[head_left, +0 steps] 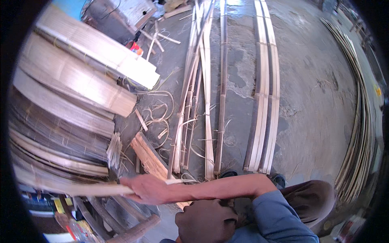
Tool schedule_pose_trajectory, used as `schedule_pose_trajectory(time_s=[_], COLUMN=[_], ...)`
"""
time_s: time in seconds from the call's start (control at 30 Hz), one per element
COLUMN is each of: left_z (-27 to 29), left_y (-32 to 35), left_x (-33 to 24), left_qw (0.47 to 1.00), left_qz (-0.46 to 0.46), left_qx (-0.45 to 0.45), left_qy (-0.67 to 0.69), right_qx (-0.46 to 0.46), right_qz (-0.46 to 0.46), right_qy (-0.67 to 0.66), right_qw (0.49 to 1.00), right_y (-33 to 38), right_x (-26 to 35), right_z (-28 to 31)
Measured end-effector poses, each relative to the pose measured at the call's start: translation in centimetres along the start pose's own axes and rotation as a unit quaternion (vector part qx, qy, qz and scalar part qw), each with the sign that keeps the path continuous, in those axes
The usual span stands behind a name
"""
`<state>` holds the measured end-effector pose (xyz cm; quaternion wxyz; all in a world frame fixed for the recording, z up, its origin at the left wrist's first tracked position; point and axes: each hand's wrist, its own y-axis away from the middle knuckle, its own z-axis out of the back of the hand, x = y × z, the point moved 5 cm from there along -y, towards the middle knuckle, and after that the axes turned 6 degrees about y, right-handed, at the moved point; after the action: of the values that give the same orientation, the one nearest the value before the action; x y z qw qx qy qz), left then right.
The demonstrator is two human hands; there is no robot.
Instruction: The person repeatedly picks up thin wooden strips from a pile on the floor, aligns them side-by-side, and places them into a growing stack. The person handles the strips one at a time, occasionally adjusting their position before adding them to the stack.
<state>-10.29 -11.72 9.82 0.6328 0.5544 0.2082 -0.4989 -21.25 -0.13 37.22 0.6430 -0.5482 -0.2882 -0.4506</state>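
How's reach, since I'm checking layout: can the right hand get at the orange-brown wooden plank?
Probably yes: the plank has its far end uncovered near the right hand, which seems to hold a long pale strip.

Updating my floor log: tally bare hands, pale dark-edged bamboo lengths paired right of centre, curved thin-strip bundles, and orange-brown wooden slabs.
Bare right hand: 1
Pale dark-edged bamboo lengths: 2
Curved thin-strip bundle: 1
Orange-brown wooden slab: 1
Total: 5

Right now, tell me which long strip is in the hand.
The pale, motion-blurred strip reaching leftward from the right hand. It alone is gripped; the long strips on the floor lie apart from that hand.
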Motion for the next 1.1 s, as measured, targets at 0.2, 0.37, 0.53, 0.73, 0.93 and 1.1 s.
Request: schedule_pose_trajectory(time_s=[0.2,0.37,0.53,0.73,0.93,1.1], left_z=[1.1,1.5,1.6,6.0,-7.4,-8.7], left_y=[-0.2,-0.4,-0.3,-3.4,-14.3,-12.7], left_x=[-1.0,-0.7,1.6,0.7,-18.2,-18.6], left_qw=[1.000,0.999,0.996,0.972,0.953,0.944], left_qz=[0.005,0.012,0.019,-0.198,-0.165,0.025], left_qx=[-0.001,0.002,0.017,0.017,0.237,0.326], left_qy=[-0.026,-0.042,-0.087,-0.129,-0.095,0.043], right_qx=[-0.050,-0.209,-0.321,-0.282,-0.143,0.254], right_qz=[-0.039,-0.272,-0.391,-0.486,-0.412,-0.353], right_qy=[-0.115,-0.345,-0.400,-0.419,-0.448,-0.238], right_qw=[0.991,0.874,0.764,0.713,0.781,0.869], right_y=[-4.9,-5.7,4.9,15.8,16.9,19.0], right_x=[-2.7,-11.4,-24.3,-28.3,-23.7,-22.4], right_z=[5.1,12.5,10.6,3.3,-2.6,2.5])
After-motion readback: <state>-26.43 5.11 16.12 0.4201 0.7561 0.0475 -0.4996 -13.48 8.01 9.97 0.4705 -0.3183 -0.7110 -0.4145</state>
